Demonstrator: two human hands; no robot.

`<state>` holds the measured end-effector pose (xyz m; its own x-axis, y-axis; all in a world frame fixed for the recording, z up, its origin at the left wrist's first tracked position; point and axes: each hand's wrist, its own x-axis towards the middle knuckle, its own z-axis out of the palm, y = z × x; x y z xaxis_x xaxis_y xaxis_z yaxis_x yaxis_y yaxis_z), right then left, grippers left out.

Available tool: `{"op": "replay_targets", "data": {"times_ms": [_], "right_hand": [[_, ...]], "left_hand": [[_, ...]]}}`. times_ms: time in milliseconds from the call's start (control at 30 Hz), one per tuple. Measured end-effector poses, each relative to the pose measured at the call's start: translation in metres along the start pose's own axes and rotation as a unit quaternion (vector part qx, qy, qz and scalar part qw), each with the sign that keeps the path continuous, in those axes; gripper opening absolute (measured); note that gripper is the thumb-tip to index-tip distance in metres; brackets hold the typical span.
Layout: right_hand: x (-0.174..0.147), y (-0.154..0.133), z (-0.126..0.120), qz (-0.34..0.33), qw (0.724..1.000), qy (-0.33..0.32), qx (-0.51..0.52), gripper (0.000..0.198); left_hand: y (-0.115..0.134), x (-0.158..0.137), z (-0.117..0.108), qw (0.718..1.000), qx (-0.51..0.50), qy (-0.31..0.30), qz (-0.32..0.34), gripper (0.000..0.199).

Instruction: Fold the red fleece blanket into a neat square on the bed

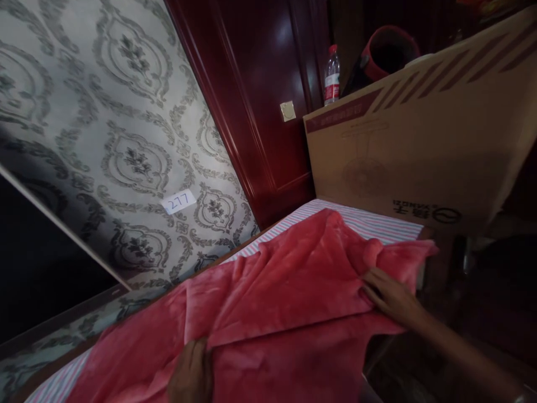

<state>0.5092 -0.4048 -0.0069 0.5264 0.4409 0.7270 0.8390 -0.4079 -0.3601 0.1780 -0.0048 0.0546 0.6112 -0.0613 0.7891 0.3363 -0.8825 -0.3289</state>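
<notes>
Open air above the red blanket [289,280] — cardboard box [419,151] at the far end, patterned wall [138,112] left.

Wall [138,106]: pale, patterned with grey leafy medallions
Wood panel [260,67]: glossy dark red, bearing a pale square plate [287,111]
Dark panel [46,263]: pale-edged, at left
Light: dim, darkest at right

Six o'clock on my feed: blanket [289,291] on sheet [390,225]. Two: carton [411,134] beyond. One: bottle [331,78] by carton's top. Nine: card [179,201] on wall [138,106].
</notes>
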Motion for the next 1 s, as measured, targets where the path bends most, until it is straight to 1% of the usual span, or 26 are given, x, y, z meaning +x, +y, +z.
{"op": "replay_targets", "data": {"times_ms": [67, 133, 200, 233, 300, 367, 433, 500, 567, 667, 733, 833, 933, 1000], "right_hand": [[-0.013, -0.01, 0.002, -0.003, 1.0, -0.018, 0.02, 0.029], [-0.015, -0.016, -0.004, 0.004, 0.999, -0.023, 0.04, 0.027], [-0.009, -0.014, -0.015, 0.022, 0.998, -0.015, 0.058, 0.027], [-0.004, -0.01, -0.02, 0.039, 0.997, 0.003, 0.06, 0.028], [0.009, 0.006, -0.028, 0.096, 0.992, 0.068, 0.048, 0.031], [0.022, 0.027, -0.031, 0.16, 0.978, 0.129, 0.034, 0.036], [0.035, 0.049, -0.029, 0.217, 0.965, 0.144, 0.032, 0.044], [0.046, 0.066, -0.026, 0.275, 0.954, 0.107, 0.046, 0.054], [0.055, 0.073, -0.024, 0.33, 0.94, 0.043, 0.077, 0.062], [0.065, 0.07, -0.024, 0.387, 0.913, -0.04, 0.118, 0.068], [0.069, 0.066, -0.026, 0.422, 0.893, -0.073, 0.142, 0.068], [0.074, 0.063, -0.027, 0.445, 0.869, -0.084, 0.198, 0.063], [0.079, 0.064, -0.024, 0.444, 0.863, -0.085, 0.226, 0.057], [0.082, 0.065, -0.021, 0.443, 0.863, -0.095, 0.225, 0.059]], "left_hand": [[0.0, -0.025, 0.007, 1.0, -0.006, -0.001, 0.013, 0.021], [0.003, -0.047, 0.018, 1.0, -0.012, 0.006, 0.015, 0.021], [0.008, -0.062, 0.027, 1.0, -0.023, -0.002, -0.017, 0.021], [0.009, -0.066, 0.031, 0.999, -0.032, -0.01, -0.039, 0.02], [0.011, -0.072, 0.036, 0.996, -0.049, -0.023, -0.076, 0.02], [0.011, -0.074, 0.039, 0.993, -0.062, -0.025, -0.094, 0.021], [0.01, -0.074, 0.04, 0.992, -0.069, -0.026, -0.101, 0.023], [0.009, -0.075, 0.041, 0.991, -0.068, -0.027, -0.113, 0.026], [0.009, -0.073, 0.04, 0.987, -0.072, -0.039, -0.138, 0.031], [0.012, -0.069, 0.035, 0.979, -0.091, -0.067, -0.171, 0.033], [0.015, -0.064, 0.031, 0.977, -0.105, -0.071, -0.171, 0.032], [0.018, -0.059, 0.026, 0.977, -0.118, -0.068, -0.166, 0.031], [0.019, -0.056, 0.023, 0.978, -0.119, -0.049, -0.164, 0.035], [0.019, -0.054, 0.022, 0.979, -0.123, -0.035, -0.157, 0.038]]}}
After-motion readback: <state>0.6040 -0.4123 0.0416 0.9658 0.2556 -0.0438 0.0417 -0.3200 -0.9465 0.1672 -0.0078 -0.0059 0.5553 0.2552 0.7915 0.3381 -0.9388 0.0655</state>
